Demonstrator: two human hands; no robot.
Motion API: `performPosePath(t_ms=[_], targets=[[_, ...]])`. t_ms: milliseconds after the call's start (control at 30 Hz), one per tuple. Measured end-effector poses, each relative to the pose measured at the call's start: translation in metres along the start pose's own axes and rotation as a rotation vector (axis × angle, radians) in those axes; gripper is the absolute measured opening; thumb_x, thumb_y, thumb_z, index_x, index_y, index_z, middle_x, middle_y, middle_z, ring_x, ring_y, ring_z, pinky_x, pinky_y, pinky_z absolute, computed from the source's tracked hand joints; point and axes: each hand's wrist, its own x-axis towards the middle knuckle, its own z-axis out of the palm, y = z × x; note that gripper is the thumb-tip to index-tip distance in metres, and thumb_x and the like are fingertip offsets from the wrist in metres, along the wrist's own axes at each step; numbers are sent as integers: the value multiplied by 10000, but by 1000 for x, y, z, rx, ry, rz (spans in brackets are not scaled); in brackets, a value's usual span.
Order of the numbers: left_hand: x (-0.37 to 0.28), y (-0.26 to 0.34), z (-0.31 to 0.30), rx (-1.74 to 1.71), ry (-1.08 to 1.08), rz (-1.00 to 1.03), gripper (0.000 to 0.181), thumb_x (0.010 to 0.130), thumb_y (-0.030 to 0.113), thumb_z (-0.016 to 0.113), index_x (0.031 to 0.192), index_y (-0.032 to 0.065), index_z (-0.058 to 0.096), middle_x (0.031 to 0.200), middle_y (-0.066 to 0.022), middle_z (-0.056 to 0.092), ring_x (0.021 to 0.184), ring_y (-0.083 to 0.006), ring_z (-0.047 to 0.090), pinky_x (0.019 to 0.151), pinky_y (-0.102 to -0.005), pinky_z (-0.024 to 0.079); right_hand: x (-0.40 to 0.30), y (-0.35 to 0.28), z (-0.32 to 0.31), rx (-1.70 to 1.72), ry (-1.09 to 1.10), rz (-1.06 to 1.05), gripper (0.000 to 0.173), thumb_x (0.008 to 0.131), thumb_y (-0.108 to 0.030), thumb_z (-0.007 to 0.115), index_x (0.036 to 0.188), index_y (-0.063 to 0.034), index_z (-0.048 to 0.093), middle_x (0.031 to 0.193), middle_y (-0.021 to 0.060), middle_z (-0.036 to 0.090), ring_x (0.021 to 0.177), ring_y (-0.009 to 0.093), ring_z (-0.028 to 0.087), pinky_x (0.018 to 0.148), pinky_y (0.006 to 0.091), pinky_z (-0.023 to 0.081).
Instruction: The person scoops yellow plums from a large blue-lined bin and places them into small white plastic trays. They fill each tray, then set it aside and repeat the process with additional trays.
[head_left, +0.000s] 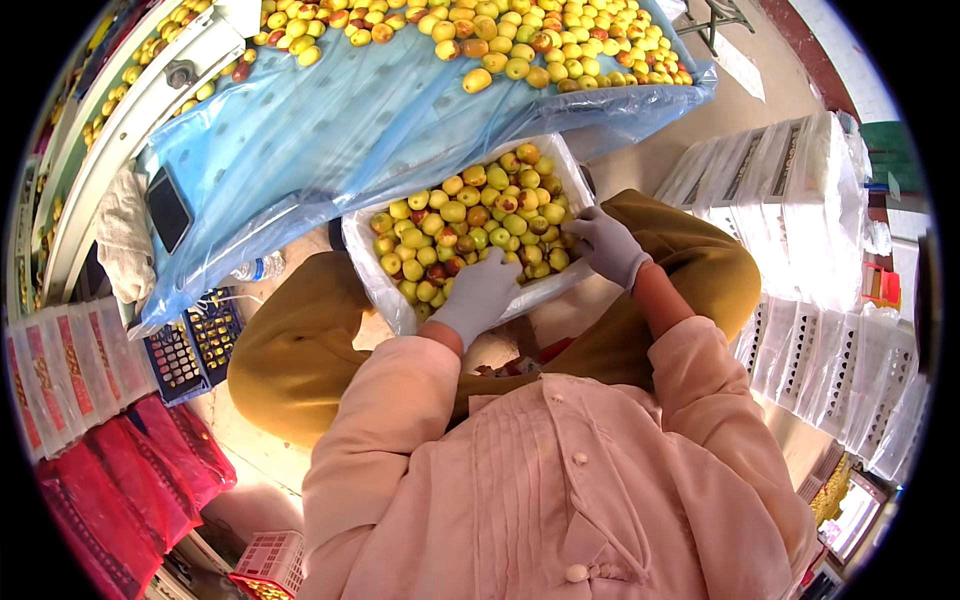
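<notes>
A white plastic-lined crate (391, 301) sits before me between my knees, filled with yellow-green jujubes (452, 211), some blotched red-brown. My left hand (480, 294), in a pale grey glove, reaches over the crate's near side with its fingertips among the fruit. At the right end my right hand (604, 244), gloved alike, bends its fingers over the rim onto the jujubes there. Whether either hand grips a fruit is hidden by the fingers.
Beyond the crate, a table under blue plastic sheeting (322, 127) bears a heap of jujubes (555, 45). A smartphone (169, 210) and a cloth (124, 232) lie at its left. Wrapped white crates (780, 195) stand stacked right; blue crates (191, 345) and red-wrapped crates (135, 480) stand left.
</notes>
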Motion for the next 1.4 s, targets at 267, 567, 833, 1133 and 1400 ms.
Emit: performPosePath(t_ms=[267, 567, 833, 1133, 1400], targets=[[-64, -52, -40, 15, 566, -146, 268, 905, 192, 658, 1165, 130, 640, 1279, -148, 573, 1029, -354, 656, 831, -450, 554, -1, 13, -3, 83, 233, 467, 202, 892, -233, 656, 962, -44, 650, 985, 195, 672, 900, 415, 655, 786, 482, 528], [-76, -139, -23, -498, 660, -430, 278, 934, 207, 624, 987, -58, 559, 890, -298, 658, 866, -476, 647, 745, -504, 508, -18, 20, 18, 75, 165, 477, 222, 903, -230, 627, 912, -12, 585, 881, 257, 649, 898, 459, 637, 787, 526, 497], [-73, -108, -19, 95, 788, -410, 512, 909, 278, 671, 1319, 5, 528, 1296, -264, 583, 1159, -450, 575, 930, -527, 488, -21, 7, 22, -131, 184, 479, 330, 886, -184, 637, 1194, -75, 591, 1129, 221, 632, 1034, 420, 610, 872, 493, 511], [-40, -25, 1, 325, 416, 373, 361, 868, 188, 689, 1228, 162, 667, 1293, -142, 584, 1179, -343, 560, 1016, -464, 464, 63, -46, 46, -138, 57, -141, 380, 895, -193, 650, 1267, -147, 590, 1199, 173, 594, 1019, 379, 618, 879, 452, 522], [-45, -30, -2, 295, 134, 198, 261, 854, 188, 685, 1107, 129, 667, 970, -76, 602, 972, -276, 620, 834, -417, 520, 56, -43, 32, 104, -65, 61, 221, 850, -220, 655, 1051, -133, 625, 1005, 197, 628, 911, 409, 649, 793, 480, 535]])
